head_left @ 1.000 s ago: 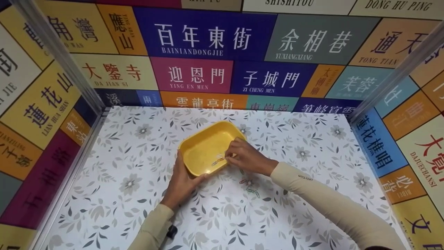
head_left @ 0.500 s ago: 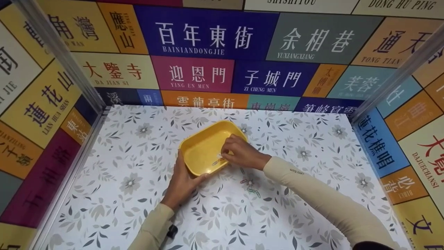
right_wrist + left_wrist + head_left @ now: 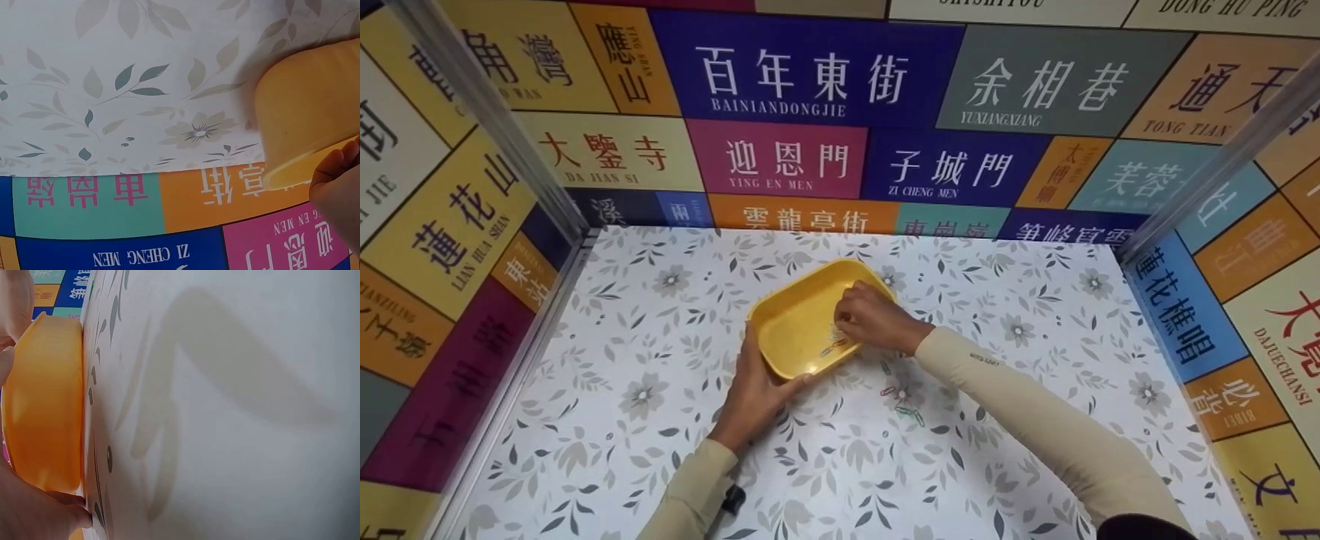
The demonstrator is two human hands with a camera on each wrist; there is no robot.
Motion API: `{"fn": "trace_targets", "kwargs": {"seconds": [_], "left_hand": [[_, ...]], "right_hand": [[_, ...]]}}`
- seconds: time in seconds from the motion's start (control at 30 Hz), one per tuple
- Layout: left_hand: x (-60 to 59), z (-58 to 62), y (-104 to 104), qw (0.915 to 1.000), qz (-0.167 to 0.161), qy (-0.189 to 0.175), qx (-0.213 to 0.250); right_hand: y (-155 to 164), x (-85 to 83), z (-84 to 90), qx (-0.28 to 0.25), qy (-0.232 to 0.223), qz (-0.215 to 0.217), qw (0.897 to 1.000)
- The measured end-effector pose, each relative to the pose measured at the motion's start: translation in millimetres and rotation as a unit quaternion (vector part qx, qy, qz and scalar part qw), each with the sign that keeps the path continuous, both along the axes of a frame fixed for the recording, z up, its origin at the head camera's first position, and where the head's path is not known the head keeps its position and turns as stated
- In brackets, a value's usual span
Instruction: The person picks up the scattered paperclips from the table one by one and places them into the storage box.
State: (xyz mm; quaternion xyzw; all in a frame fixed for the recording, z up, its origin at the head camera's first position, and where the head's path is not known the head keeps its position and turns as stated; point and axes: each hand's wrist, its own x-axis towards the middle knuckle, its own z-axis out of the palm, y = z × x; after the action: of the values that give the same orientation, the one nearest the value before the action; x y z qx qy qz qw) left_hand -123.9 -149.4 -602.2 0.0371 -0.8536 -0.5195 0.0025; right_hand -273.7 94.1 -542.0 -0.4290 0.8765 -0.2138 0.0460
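A yellow plastic tray (image 3: 791, 319) stands tilted around on the patterned table. My left hand (image 3: 755, 397) grips its left and near sides, thumb along the near wall. In the left wrist view the same hand's fingers lie by the tray wall (image 3: 45, 405). My right hand (image 3: 874, 319) reaches over the tray's right rim, fingers curled together inside it; whether they pinch anything is hidden. A few small paper clips (image 3: 834, 346) lie on the tray floor beside those fingers. In the right wrist view the right hand (image 3: 340, 185) shows only partly at the tray's rim.
On the table right of the tray lie a red paper clip (image 3: 889, 391) and green paper clips (image 3: 911, 414). A white floral cover (image 3: 997, 450) spans the table. Panels with large lettering (image 3: 810, 75) wall the back and both sides.
My right hand has shifted slightly left and farther away, deeper over the tray, fingers still curled. The left hand and the tray have stayed in place.
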Motion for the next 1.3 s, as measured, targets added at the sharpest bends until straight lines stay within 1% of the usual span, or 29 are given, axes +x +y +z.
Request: {"fn": "trace_targets", "kwargs": {"seconds": [0.1,0.17,0.27,0.4,0.5,0.57,0.77,0.9,1.0,1.1,1.3], "left_hand": [[-0.4,1.2,1.1,1.0,0.0,-0.008,-0.002],[-0.6,1.4,1.3,1.0,-0.001,-0.004,-0.003],[-0.4,0.7,0.8,0.9997,-0.004,0.023,0.003],[-0.2,-2.2,0.9,0.9989,-0.009,0.045,0.011],[-0.4,-3.0,1.6,0.9993,-0.008,0.034,0.011],[-0.2,-2.0,2.0,0.9995,-0.006,0.03,0.009],[-1.1,-0.8,2.0,0.9992,-0.002,0.039,0.013],[-1.9,-0.8,2.1,0.9996,0.003,0.027,0.008],[-2.2,-1.4,2.1,0.9998,0.005,0.02,0.005],[-1.8,-1.8,1.8,0.9997,0.003,0.024,0.006],[-1.3,-2.0,1.1,0.9998,0.005,0.019,-0.006]], "right_hand": [[-1.3,-2.8,-0.4,0.01,-0.005,-0.013,1.0],[-2.6,-4.4,-1.1,0.015,-0.006,-0.02,1.0],[-5.5,-7.0,-4.3,0.016,0.015,-0.021,1.0],[-9.3,-9.6,-9.1,0.022,0.032,-0.03,0.999],[-9.3,-11.1,-10.7,0.024,0.024,-0.041,0.999],[-7.9,-12.3,-11.0,0.016,0.022,-0.042,0.999],[-0.8,-13.0,-10.6,-0.011,0.038,-0.032,0.999],[4.0,-11.4,-10.0,-0.021,0.045,-0.034,0.998],[7.0,-8.8,-8.2,-0.026,0.046,-0.032,0.998],[9.4,-4.7,-5.3,-0.031,0.052,-0.023,0.998],[15.3,7.4,-0.1,-0.039,0.064,-0.011,0.997]]}}
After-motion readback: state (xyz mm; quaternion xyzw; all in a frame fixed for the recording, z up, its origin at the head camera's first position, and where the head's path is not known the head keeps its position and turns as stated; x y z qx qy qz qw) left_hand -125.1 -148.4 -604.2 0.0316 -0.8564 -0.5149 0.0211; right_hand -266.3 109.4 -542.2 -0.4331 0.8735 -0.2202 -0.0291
